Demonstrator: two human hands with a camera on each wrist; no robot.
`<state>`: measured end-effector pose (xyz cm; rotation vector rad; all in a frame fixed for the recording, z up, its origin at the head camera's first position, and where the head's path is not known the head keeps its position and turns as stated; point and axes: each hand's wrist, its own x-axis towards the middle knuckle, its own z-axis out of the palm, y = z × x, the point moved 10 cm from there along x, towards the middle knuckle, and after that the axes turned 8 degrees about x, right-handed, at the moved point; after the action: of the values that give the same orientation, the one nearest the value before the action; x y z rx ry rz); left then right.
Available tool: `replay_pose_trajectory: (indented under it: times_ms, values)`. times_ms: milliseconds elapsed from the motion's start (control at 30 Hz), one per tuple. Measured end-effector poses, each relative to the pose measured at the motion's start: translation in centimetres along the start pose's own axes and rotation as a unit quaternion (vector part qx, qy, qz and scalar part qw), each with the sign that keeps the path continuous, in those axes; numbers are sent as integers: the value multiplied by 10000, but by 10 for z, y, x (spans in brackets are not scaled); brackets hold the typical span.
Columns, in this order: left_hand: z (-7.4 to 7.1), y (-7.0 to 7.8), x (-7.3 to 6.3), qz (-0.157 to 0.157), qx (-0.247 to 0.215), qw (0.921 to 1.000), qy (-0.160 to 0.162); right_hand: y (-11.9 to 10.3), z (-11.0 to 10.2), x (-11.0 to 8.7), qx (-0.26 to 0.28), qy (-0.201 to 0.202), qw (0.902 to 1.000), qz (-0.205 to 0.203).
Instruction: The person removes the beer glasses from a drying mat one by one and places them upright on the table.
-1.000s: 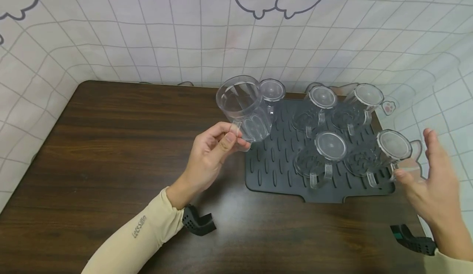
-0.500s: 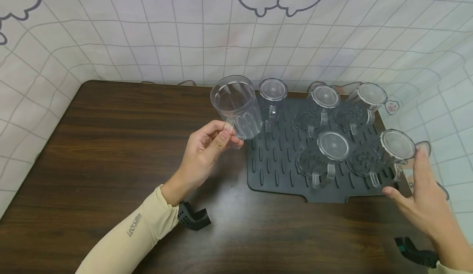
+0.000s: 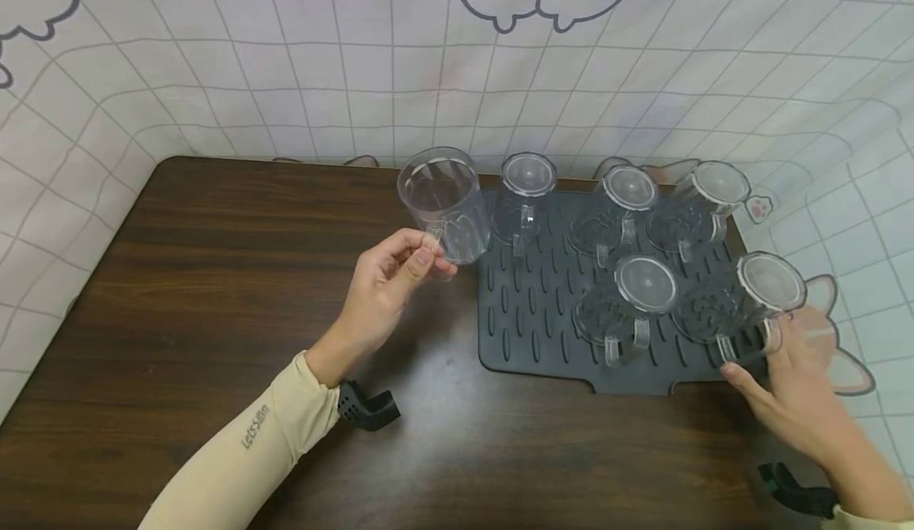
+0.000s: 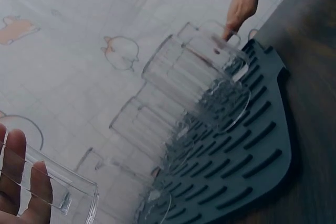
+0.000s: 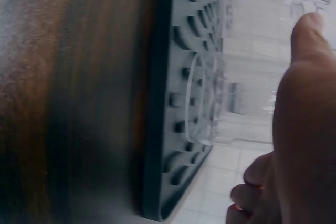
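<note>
My left hand (image 3: 378, 292) pinches the handle of a clear mug (image 3: 460, 232), held mouth-up and tilted left of the drying mat (image 3: 531, 339). Part of that mug (image 4: 73, 184) shows at the lower left of the left wrist view. On the right, my right hand (image 3: 803, 399) is beside the front-right mug (image 3: 771, 280), thumb stretched out and fingertips partly behind its handle. The right wrist view has the thumb (image 5: 310, 40) extended near blurred clear plastic or glass; contact there cannot be made out. Several clear mugs stand upside down on the grey mat.
Upside-down mugs stand at the back left (image 3: 528, 177), back middle (image 3: 630, 189), back right (image 3: 720, 185) and front middle (image 3: 646, 284) of the mat. A brown wooden table (image 3: 214, 276) lies under everything. A grid-patterned sheet (image 3: 286, 62) encloses the back and sides.
My left hand has drawn the held mug leftward, away from the back-left mug. My right hand has come down and left, its fingers moving from outside the front-right mug to near its handle.
</note>
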<state>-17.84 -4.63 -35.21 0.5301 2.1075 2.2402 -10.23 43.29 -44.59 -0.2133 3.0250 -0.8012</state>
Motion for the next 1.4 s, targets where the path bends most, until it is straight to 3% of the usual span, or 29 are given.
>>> replay_pose_trajectory:
  times_ms: [200,333,667,1400]
  values:
    - [-9,-12,7,-186,220,9996,69,9,18,-1,-511,-646,9961,332]
    - [-13,-17,12,-224,196,9995,79,11,25,-2,-739,-843,9932,317]
    - [-24,-38,23,-224,165,9995,164,11,33,-6,-1310,-1020,9854,383]
    - [-52,-81,44,-434,116,9975,539,9,46,-6,-1105,-1080,9847,800]
